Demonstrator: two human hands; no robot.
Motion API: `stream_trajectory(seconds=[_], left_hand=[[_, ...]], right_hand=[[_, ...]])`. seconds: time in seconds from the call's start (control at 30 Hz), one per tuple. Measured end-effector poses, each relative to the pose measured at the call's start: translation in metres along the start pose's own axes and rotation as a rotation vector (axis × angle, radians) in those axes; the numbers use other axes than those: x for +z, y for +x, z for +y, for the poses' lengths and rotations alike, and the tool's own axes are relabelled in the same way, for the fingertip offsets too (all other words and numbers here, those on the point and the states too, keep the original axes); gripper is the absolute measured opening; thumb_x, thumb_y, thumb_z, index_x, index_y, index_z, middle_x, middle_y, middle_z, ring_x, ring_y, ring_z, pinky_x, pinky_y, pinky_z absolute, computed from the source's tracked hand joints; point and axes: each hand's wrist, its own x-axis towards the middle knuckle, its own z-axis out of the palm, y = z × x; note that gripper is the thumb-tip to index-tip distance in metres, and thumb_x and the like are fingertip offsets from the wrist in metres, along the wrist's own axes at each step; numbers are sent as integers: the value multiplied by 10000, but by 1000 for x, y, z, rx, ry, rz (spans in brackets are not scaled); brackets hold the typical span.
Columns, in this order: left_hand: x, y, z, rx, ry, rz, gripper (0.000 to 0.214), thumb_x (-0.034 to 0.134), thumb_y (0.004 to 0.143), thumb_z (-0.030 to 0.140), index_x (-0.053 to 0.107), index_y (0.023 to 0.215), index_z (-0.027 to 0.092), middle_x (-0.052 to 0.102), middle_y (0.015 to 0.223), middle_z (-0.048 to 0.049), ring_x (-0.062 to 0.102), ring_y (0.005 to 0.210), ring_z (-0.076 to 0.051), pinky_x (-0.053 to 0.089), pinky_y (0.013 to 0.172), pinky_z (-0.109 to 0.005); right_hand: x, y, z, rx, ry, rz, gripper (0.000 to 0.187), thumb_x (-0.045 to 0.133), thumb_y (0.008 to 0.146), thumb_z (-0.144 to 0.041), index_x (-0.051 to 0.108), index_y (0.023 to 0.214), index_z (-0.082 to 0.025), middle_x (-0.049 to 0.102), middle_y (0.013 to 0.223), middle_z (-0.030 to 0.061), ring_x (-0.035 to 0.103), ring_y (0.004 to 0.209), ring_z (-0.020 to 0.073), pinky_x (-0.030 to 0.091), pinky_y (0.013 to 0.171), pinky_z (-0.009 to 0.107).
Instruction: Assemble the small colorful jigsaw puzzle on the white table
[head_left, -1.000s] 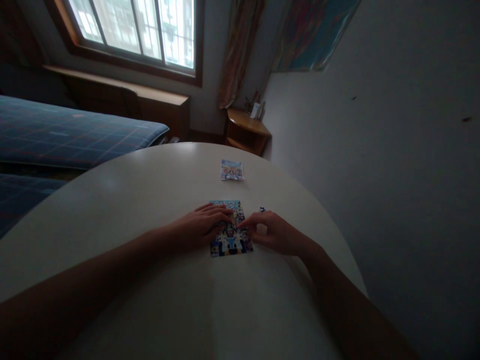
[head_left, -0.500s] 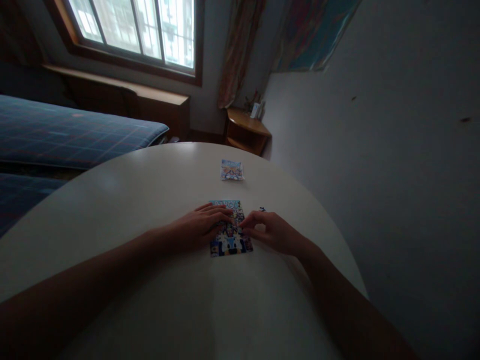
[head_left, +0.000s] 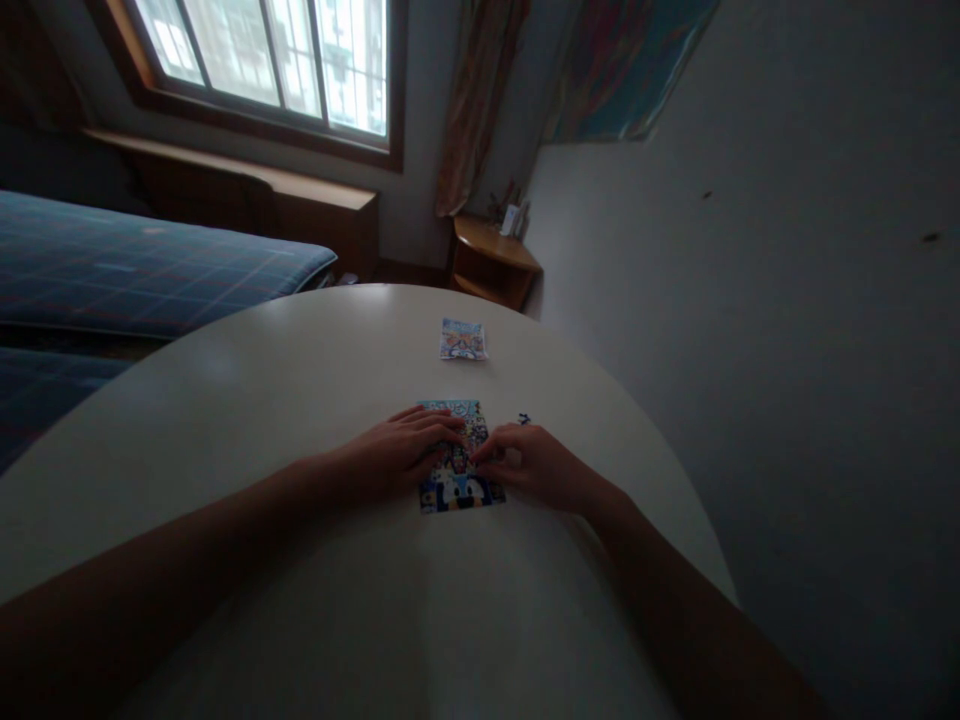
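A colourful cartoon picture sheet (head_left: 463,492) lies flat on the white table, with a large blue dog-like face at its near end. It looks like a small jigsaw puzzle. My left hand (head_left: 397,450) rests over its left side, fingers stretched out and lying on it. From the right, my right hand (head_left: 525,462) reaches onto the sheet with thumb and forefinger pinched together at its middle. Whatever is between those fingertips is too small to make out. Just beyond my right hand is a small dark piece (head_left: 523,419), shaped like a jigsaw piece.
A small printed packet (head_left: 463,340) lies farther back on the round white table (head_left: 315,350). Past the table's edge are a plaid mattress (head_left: 150,260) on the left and a wooden corner shelf (head_left: 495,242). A white wall (head_left: 750,350) runs along the right.
My right hand has shifted slightly left, its pinched fingertips moving farther in over the sheet. The left hand stays in place.
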Motion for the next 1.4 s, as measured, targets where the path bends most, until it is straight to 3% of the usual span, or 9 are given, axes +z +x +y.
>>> stream_trajectory(seconds=[0.37,0.7,0.8,0.93,1.13,1.4], left_hand=[[0,0,1,-12,-3,6,316,448,988,223,560,1281,261,518,1472,-49,447,1384,-215,263,1201,-466],[-1,0,2,-11,2,7,310,440,987,224,556,1273,243,531,1459,-61,460,1371,-218,270,1195,-458],[0,0,1,-1,1,5,303,442,983,219,555,1264,240,534,1456,-58,451,1377,-217,279,1192,-460],[1,-2,1,-18,9,1,297,448,983,221,558,1259,242,527,1464,-57,448,1379,-226,288,1187,-473],[0,-2,4,-30,-5,-4,292,440,988,224,559,1254,236,533,1460,-59,452,1377,-230,272,1193,-477],[-2,-4,3,-18,3,-5,297,436,999,238,552,1272,244,532,1457,-58,446,1381,-220,277,1191,-469]], right_hand=[[2,2,2,-49,6,6,101,705,837,-158,770,898,-204,703,932,42,655,822,148,498,763,270],[-5,1,3,-31,-138,58,42,720,838,-210,757,857,-205,683,858,26,606,726,128,466,707,256],[-14,0,13,50,-226,193,86,681,869,-253,745,897,-203,681,836,35,599,715,144,465,684,273],[-27,-4,33,268,-350,371,139,650,871,-262,743,952,-198,699,890,67,617,748,174,479,731,316],[-29,-7,49,383,-342,336,261,690,842,-353,757,1045,-203,671,1022,95,619,809,184,486,779,327],[-26,-3,50,375,-302,279,170,701,808,-278,740,940,-178,635,965,78,592,806,165,477,766,297]])
